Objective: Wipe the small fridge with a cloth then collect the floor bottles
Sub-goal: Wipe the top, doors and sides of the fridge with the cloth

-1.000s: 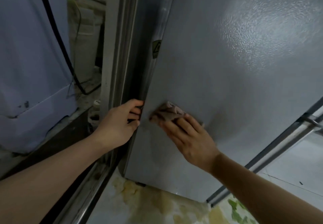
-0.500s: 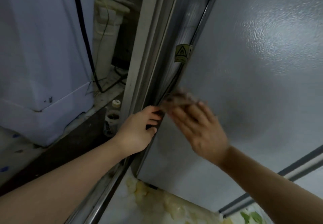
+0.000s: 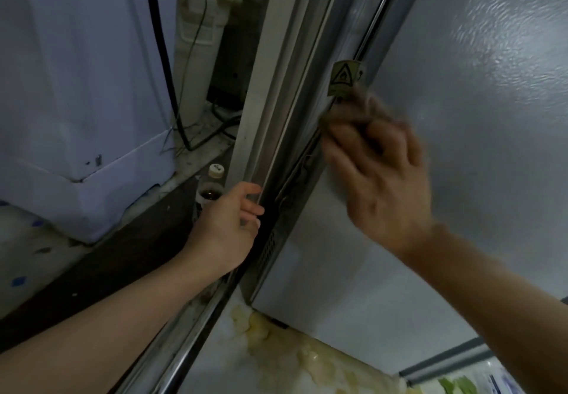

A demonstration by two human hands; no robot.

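The small grey fridge [image 3: 461,116] fills the right of the head view, its side panel textured and shiny. My right hand [image 3: 381,184], blurred, presses a brownish cloth [image 3: 353,107] against the fridge's back edge, just below a yellow warning sticker [image 3: 345,81]. My left hand [image 3: 227,227] rests lower down with its fingers loosely curled at the metal frame [image 3: 276,116] beside the fridge, holding nothing I can see. A small bottle [image 3: 212,187] with a pale cap and dark liquid stands on the floor just behind my left hand.
A white appliance [image 3: 76,101] stands at the left with a black cable [image 3: 159,55] running down beside it. A white cylinder [image 3: 199,33] sits behind in the gap. A yellow-stained floor [image 3: 292,356] lies below the fridge. A dark ledge [image 3: 107,264] runs along the left.
My right hand has slid the cloth up along the fridge's back edge to the warning sticker. My left hand has let go of the fridge edge and eased back. The view has shifted left.
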